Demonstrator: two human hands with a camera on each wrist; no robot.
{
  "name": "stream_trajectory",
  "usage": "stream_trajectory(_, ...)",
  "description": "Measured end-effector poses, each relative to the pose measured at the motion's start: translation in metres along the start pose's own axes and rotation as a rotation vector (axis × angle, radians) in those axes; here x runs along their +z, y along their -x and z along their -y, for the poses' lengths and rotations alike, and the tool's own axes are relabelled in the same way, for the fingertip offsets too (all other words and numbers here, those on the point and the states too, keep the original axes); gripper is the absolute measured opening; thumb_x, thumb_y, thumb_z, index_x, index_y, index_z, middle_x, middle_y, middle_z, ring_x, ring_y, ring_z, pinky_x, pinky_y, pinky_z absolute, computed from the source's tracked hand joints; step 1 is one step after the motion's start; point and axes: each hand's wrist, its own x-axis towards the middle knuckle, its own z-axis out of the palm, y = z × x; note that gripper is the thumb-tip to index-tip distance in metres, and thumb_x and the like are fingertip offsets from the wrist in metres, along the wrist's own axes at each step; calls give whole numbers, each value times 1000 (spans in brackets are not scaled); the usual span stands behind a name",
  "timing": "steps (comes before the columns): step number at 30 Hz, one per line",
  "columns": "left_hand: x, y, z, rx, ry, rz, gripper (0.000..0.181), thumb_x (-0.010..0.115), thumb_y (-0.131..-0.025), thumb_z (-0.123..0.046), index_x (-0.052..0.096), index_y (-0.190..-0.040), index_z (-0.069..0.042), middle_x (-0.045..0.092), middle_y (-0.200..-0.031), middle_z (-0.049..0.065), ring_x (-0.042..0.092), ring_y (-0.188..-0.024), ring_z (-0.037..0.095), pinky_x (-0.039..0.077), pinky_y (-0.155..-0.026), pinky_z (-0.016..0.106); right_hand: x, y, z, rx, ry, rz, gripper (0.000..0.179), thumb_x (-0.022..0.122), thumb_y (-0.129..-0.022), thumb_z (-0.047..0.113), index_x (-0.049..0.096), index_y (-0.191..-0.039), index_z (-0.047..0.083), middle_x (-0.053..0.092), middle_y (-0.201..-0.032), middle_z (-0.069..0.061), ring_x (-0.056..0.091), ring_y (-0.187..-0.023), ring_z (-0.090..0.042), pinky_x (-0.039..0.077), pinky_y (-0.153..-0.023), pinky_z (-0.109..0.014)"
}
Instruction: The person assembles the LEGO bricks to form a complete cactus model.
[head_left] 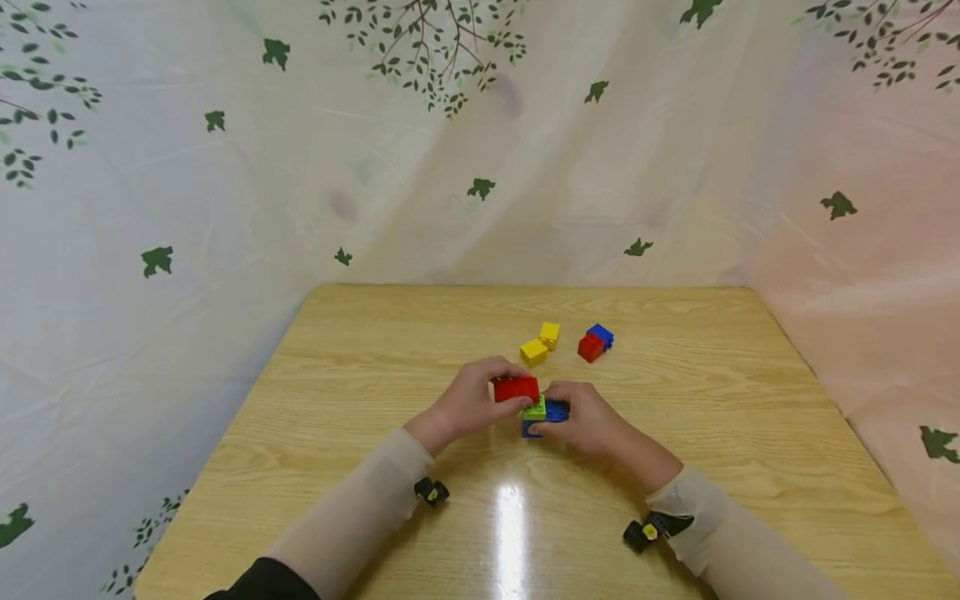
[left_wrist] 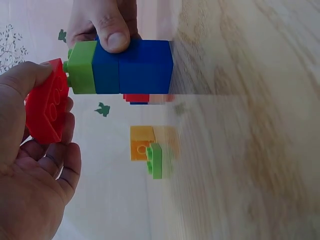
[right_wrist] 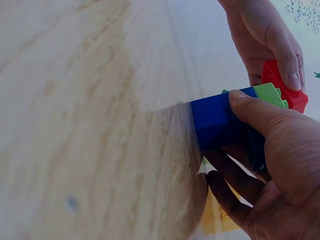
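My left hand (head_left: 468,404) pinches a red brick (head_left: 516,388), with its hollow underside turned toward the stack. The brick is tilted, its edge right at the studs of a green brick (left_wrist: 82,70); whether they touch I cannot tell. That green brick tops a stack of blue bricks (left_wrist: 146,67), which stands on the table. Thumb and fingers of my right hand (head_left: 596,418) grip the stack from the right, the thumb on the upper blue brick. Part of the blue bricks is hidden behind this hand.
Beyond the hands lie two yellow bricks (head_left: 534,352) and, further right, a red brick (head_left: 590,347) against a blue brick (head_left: 601,333). A small green brick (left_wrist: 156,161) appears beside a yellow one in the left wrist view. A printed cloth (head_left: 420,208) hangs behind the wooden table (head_left: 360,350).
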Motion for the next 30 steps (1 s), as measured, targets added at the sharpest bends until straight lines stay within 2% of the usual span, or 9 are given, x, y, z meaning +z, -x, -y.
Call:
stream_trajectory(8,5,-1,-2,18,15,4,28,83,-93,-17,74,-120,-12,69,-108,-4,63,-92,10,58,-81,36,0,0,-3,-20,13,-8,35,88,-85,41,76,-112,22,62,-95,7,58,-88,-17,53,-77,-30)
stream_trajectory(14,7,0,-3,20,2,10,29,83,-92,-17,74,-119,-13,70,-108,-4,63,-93,10,58,-81,30,1,-1,-5,-39,15,-19,33,89,-84,39,76,-110,23,63,-94,7,58,-87,-17,52,-76,-30)
stream_trajectory(17,9,0,-4,8,1,18,28,83,-92,-17,74,-119,-12,70,-109,-4,63,-95,11,58,-83,32,1,-1,-5,-34,17,-21,33,90,-84,39,75,-109,24,62,-94,7,58,-87,-17,51,-77,-30)
stream_trajectory(25,11,0,-3,33,-22,20,27,84,-92,-17,75,-117,-12,69,-109,-4,62,-95,10,57,-82,23,1,-1,-5,-44,18,-18,29,89,-85,40,74,-106,26,63,-95,8,58,-87,-17,50,-77,-30)
stream_trajectory(30,11,0,-5,43,-36,14,29,86,-90,-15,76,-117,-12,69,-108,-4,62,-95,10,56,-83,24,0,-1,-5,-40,15,-16,29,89,-85,42,74,-106,27,62,-95,8,58,-88,-17,50,-76,-30)
